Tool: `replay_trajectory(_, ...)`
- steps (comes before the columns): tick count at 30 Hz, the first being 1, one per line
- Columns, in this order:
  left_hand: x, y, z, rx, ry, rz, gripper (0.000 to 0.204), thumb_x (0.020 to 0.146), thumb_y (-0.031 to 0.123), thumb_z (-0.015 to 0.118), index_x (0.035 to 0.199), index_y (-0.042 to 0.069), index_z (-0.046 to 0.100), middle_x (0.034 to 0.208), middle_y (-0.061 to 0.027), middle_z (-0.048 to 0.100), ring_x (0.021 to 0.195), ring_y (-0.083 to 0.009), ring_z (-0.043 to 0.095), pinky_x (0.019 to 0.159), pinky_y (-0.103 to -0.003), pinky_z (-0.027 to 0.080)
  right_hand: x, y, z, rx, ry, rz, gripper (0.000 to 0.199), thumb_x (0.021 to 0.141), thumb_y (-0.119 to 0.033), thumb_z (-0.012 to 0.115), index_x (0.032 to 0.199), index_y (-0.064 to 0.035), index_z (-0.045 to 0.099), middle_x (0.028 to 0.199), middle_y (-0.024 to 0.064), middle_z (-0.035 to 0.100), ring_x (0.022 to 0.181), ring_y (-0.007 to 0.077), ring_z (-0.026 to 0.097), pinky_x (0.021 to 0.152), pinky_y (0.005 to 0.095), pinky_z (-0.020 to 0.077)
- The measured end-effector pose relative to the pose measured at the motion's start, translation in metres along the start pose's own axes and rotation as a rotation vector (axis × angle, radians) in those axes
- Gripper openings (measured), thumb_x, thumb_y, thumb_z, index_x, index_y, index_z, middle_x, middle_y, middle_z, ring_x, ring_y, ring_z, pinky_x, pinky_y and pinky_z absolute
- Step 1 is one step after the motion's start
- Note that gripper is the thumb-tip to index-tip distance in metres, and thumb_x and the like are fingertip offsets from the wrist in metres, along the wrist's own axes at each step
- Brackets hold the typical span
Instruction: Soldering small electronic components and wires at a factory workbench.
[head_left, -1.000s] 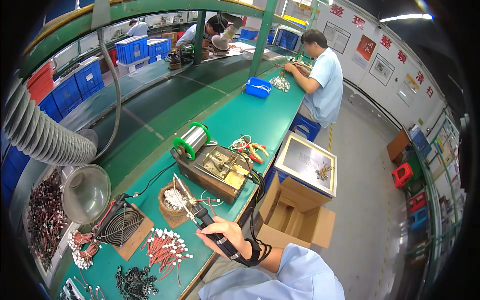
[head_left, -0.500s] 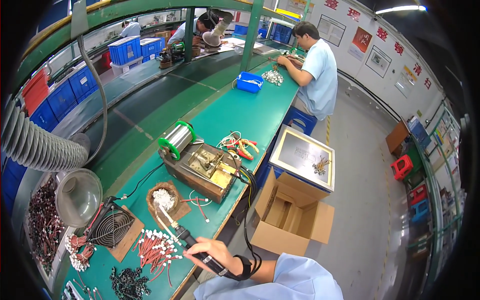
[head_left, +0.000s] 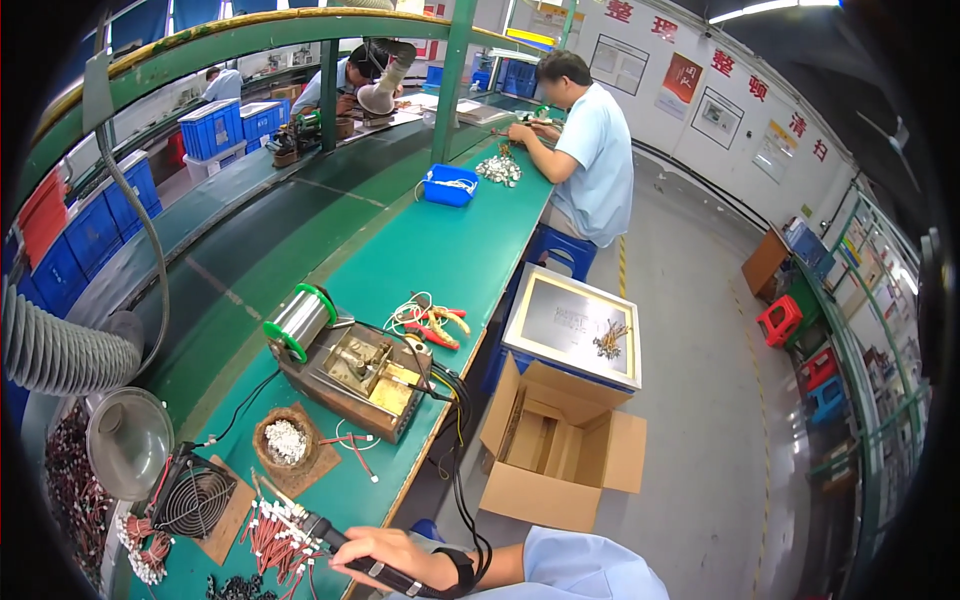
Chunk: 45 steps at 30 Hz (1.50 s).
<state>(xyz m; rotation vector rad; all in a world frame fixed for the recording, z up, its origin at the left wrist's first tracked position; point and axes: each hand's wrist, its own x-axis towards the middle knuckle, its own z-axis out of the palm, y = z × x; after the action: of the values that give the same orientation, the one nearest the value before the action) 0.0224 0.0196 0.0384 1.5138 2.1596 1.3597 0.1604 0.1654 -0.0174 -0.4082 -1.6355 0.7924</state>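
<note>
My right hand is closed around a black-handled two-pronged tool, its prongs pointing up and left. The prongs hang over a pile of red-and-black wires with white connectors on the green bench; contact cannot be made out. A dark strap circles my right wrist, and black cables run beside it. Just beyond the prongs stands a round brown bowl of white bits. Small black parts lie at the lower edge. My left hand is outside the picture.
A solder spool sits by a brown soldering box; pliers lie beyond. A fan and funnel-shaped hood stand left. Right of the bench are an open carton and a seated co-worker.
The view has shifted, so the bench appears farther left. My right hand and the two-pronged tool have moved back from the bowl, lower toward the wire pile.
</note>
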Motion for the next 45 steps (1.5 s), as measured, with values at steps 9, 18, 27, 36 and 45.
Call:
replay_trajectory(9,0.005,0.012,0.021,0.133,-0.085,0.114,0.016,0.079,0.003,0.062,0.094,-0.001,0.059,0.096,-0.0188,0.055,0.088,-0.0339,0.054,0.08,-0.04,0.044,-0.015,-0.011,0.005,0.336,-0.363,0.138,0.013,0.087,-0.011,0.056,0.095,-0.0023,0.056,0.08,0.0114,0.055,0.067,0.0227,0.054,0.058,0.0322,0.0424)
replay_trajectory(18,-0.003,0.007,0.011,0.08,-0.096,0.122,0.014,0.079,0.002,0.062,0.092,-0.001,0.058,0.094,-0.0184,0.054,0.084,-0.0339,0.055,0.076,-0.039,0.045,-0.005,-0.015,0.005,0.26,-0.497,-0.121,0.013,0.087,-0.008,0.051,0.097,-0.0033,0.056,0.076,0.0115,0.051,0.061,0.0284,0.049,0.055,0.034,0.0397)
replay_trajectory(27,-0.014,-0.003,0.0,0.144,-0.082,0.226,0.013,0.079,0.0,0.061,0.092,-0.001,0.059,0.092,-0.0184,0.053,0.081,-0.0339,0.055,0.072,-0.038,0.046,-0.015,-0.03,0.014,0.168,-0.474,-0.056,0.025,0.072,0.001,0.06,0.096,-0.007,0.054,0.083,0.0087,0.054,0.075,0.0243,0.057,0.066,0.0284,0.0447)
replay_trajectory(36,-0.019,-0.007,-0.005,0.139,-0.052,0.167,0.011,0.081,0.001,0.059,0.092,0.001,0.06,0.093,-0.017,0.054,0.082,-0.0324,0.056,0.071,-0.037,0.046,-0.022,-0.025,0.034,0.322,-0.428,-0.009,0.027,0.07,-0.002,0.061,0.095,-0.0073,0.055,0.082,0.0074,0.056,0.073,0.024,0.056,0.063,0.0281,0.0443)
replay_trajectory(45,-0.029,-0.03,-0.001,0.035,-0.045,0.203,0.014,0.075,0.012,0.062,0.089,0.009,0.06,0.095,-0.0077,0.055,0.079,-0.0257,0.055,0.068,-0.034,0.045,-0.053,0.052,-0.023,0.154,-1.323,0.644,0.032,0.073,-0.002,0.07,0.102,-0.0039,0.056,0.087,0.0087,0.057,0.075,0.0202,0.058,0.065,0.0284,0.0478)
